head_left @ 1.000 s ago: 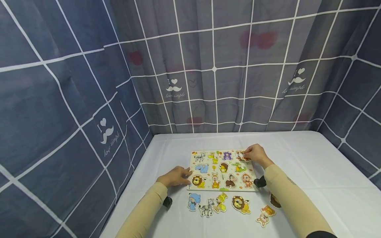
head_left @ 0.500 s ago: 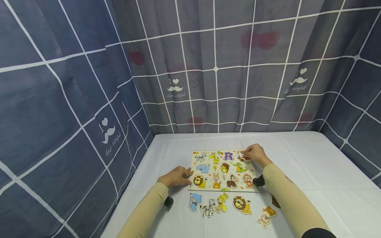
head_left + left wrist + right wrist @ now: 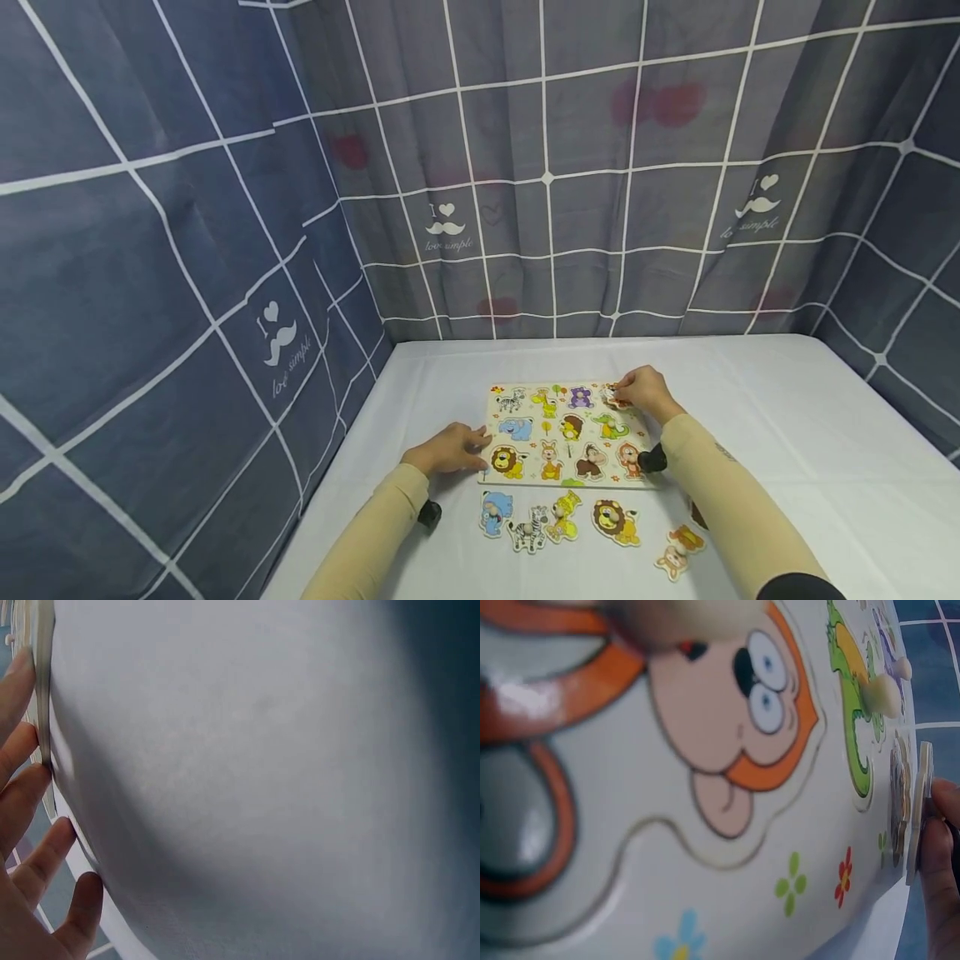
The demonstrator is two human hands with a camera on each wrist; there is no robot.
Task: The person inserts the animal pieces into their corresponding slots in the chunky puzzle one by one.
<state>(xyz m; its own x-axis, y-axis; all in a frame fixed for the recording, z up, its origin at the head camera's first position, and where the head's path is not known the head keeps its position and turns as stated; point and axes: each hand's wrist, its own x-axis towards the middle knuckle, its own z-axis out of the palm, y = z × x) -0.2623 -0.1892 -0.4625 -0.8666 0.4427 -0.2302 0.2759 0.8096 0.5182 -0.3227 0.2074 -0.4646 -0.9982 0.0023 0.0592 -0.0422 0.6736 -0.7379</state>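
Observation:
A wooden animal puzzle board (image 3: pixel 558 482) lies on the white table. At its left edge rests my left hand (image 3: pixel 447 448), fingers spread and relaxed; the left wrist view shows several fingertips (image 3: pixel 37 780) against the edge. My right hand (image 3: pixel 647 390) pinches a puzzle piece (image 3: pixel 919 814) by its back side at the board's upper right corner. In the right wrist view this piece stands tilted, just off the matching animal picture (image 3: pixel 898 802). Its printed face is mostly hidden. A monkey piece (image 3: pixel 712 712) and a crocodile piece (image 3: pixel 847 697), both with knobs, sit in the board.
In front of the board lie loose pieces: an elephant (image 3: pixel 495 512), a zebra (image 3: pixel 528 531), a giraffe (image 3: pixel 564 517), a lion (image 3: pixel 617 523) and a kangaroo (image 3: pixel 679 552). A brown piece (image 3: pixel 698 514) is partly under the right forearm. Checked curtains (image 3: pixel 525 208) surround the table.
The whole head view has shifted slightly. The held piece has tilted a little at the upper right corner, while my left hand stays at the board's left edge.

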